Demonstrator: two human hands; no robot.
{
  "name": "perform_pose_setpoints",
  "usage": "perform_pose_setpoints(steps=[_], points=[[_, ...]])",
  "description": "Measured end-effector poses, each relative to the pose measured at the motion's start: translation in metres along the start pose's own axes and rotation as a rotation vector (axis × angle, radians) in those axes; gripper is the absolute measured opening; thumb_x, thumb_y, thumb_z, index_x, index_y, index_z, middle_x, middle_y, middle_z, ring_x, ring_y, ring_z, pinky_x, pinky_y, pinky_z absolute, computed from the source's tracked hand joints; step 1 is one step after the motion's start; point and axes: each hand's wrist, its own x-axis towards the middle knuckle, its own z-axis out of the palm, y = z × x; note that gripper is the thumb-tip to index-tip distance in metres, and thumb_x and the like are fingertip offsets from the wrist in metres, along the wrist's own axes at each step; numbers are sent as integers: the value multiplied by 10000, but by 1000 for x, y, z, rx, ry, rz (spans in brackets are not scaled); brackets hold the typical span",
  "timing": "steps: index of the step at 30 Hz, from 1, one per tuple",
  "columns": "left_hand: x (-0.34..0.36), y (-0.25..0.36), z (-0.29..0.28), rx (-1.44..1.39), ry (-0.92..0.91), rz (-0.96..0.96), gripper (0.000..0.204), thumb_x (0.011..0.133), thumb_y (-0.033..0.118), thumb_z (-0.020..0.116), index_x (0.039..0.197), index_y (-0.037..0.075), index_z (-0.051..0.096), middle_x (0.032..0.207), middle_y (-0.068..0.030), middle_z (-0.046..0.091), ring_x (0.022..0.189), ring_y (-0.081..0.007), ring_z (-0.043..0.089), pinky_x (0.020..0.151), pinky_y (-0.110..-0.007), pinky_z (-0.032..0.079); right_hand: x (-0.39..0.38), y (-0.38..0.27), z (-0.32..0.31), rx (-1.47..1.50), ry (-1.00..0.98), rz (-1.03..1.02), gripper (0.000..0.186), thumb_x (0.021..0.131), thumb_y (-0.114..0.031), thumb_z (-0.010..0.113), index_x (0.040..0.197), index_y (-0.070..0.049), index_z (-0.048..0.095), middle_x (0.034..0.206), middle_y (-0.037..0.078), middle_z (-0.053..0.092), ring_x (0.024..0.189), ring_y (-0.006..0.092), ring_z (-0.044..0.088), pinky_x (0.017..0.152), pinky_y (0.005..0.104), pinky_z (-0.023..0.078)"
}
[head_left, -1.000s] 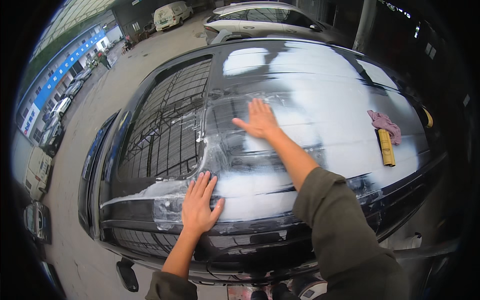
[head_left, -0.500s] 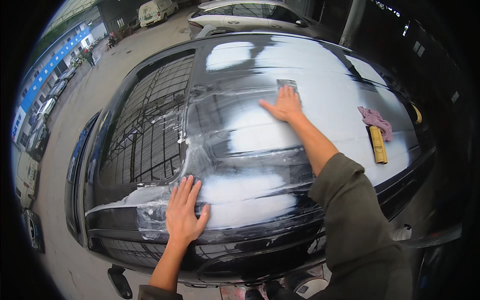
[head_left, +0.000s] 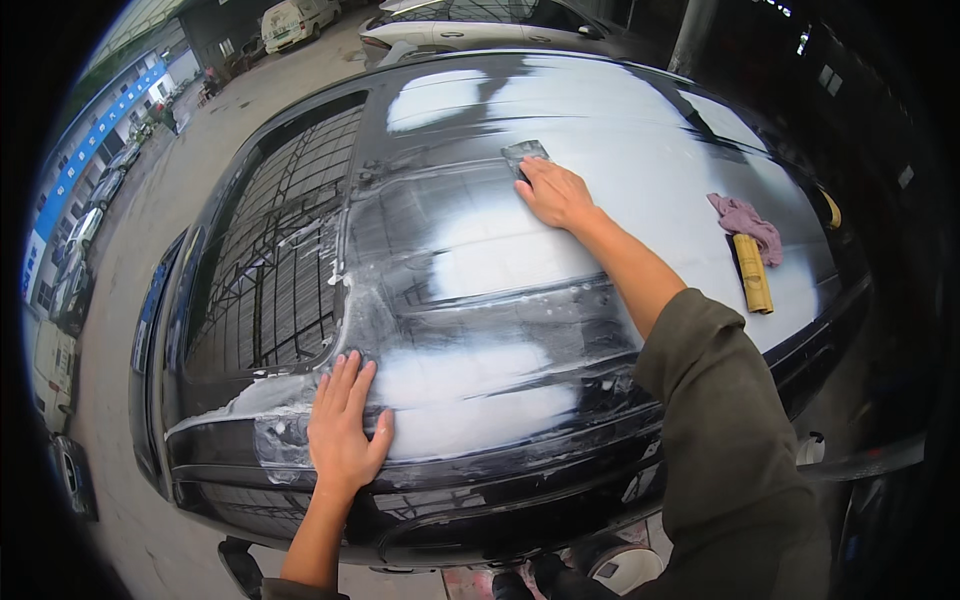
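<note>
A black car roof (head_left: pixel 650 180) with pale, dusty or primed patches spans the view, with a dark sunroof (head_left: pixel 265 240) at its left. My left hand (head_left: pixel 342 430) lies flat and open on the roof below the sunroof's corner. Farther up, right of the sunroof, my right hand (head_left: pixel 555 192) presses its fingers on a small dark grey pad (head_left: pixel 522 151), partly hidden beneath it. To its right lie a crumpled pink cloth (head_left: pixel 748 225) and a yellow cylinder (head_left: pixel 752 280).
The car's side mirror (head_left: pixel 237 560) juts out at lower left. A white bucket (head_left: pixel 620 570) stands by my feet. Beyond the roof are a pale car (head_left: pixel 460 28), a van (head_left: pixel 298 22), a post (head_left: pixel 692 40) and a distant person (head_left: pixel 168 118).
My right hand has moved rightward and away from me across the roof, its fingers bending onto the pad, which now shows past them. My left hand stays put; the view has shifted slightly.
</note>
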Motion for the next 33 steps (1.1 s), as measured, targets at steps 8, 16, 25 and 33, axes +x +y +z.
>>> perform_pose_setpoints(steps=[8, 16, 25, 33], points=[[4, 6, -3, -32, -42, -9, 636, 873, 206, 676, 1477, 30, 582, 1595, -213, 508, 1506, -408, 442, 1265, -528, 301, 64, -165, 52, 247, -99, -314, 605, 1076, -419, 496, 1438, 61, 565, 1603, 230, 486, 1526, 356, 414, 1270, 446, 322], [5, 0, -1, -1, -45, 8, 616, 894, 217, 659, 1482, 50, 583, 1597, -195, 510, 1507, -395, 444, 1258, -534, 316, 41, -41, 50, 108, -32, -341, 780, 1075, -607, 414, 1569, -5, 452, 1674, 159, 416, 1563, 296, 367, 1288, 425, 297], [7, 8, 7, -48, 20, 5, 617, 864, 225, 685, 1450, 50, 606, 1571, -194, 539, 1490, -391, 465, 1253, -527, 332, -35, 84, -15, -125, -168, 294, 1262, 899, -911, 385, 1654, 85, 206, 1752, 268, 149, 1642, 388, 106, 1332, 501, 91], [5, 2, 0, -3, -14, 11, 599, 893, 223, 660, 1465, 54, 599, 1587, -185, 527, 1497, -383, 458, 1256, -518, 327, -9, -140, 32, 115, -175, -314, 1161, 958, -870, 327, 1631, 76, 293, 1730, 254, 241, 1633, 357, 173, 1333, 444, 142]])
